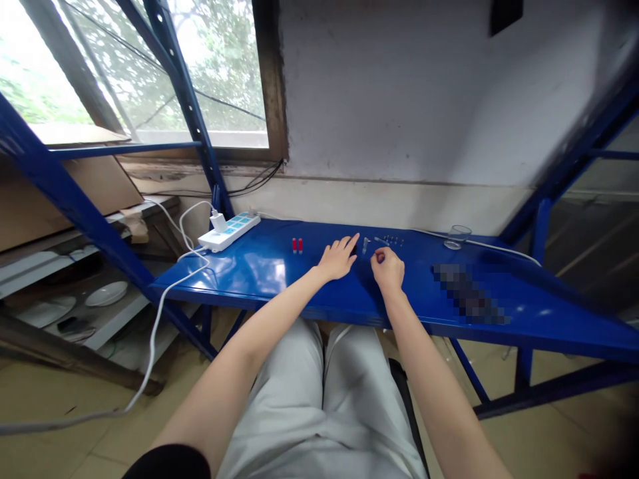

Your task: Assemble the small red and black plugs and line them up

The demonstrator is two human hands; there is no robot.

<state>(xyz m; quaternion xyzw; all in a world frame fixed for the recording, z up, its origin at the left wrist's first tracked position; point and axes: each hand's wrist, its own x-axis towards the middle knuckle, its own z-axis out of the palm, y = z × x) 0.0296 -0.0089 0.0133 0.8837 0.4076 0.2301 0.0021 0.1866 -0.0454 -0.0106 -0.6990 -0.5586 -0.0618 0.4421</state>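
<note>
My left hand [338,257] lies flat on the blue metal shelf [259,273] with its fingers stretched out, holding nothing. Just right of it, my right hand [387,267] rests on the shelf with its fingers curled into a pinch; what they hold is too small to see. Beyond my fingertips lie a small clear part [365,243] and a short row of tiny dark screws [393,239]. Two small red pieces [297,245] stand to the left of my left hand.
A white power strip [228,231] with a plugged-in charger and white cable sits at the shelf's back left. A small glass [458,235] stands at the back right, with a thin cable beside it. Blue rack posts frame the shelf. Plates lie on a low shelf at left.
</note>
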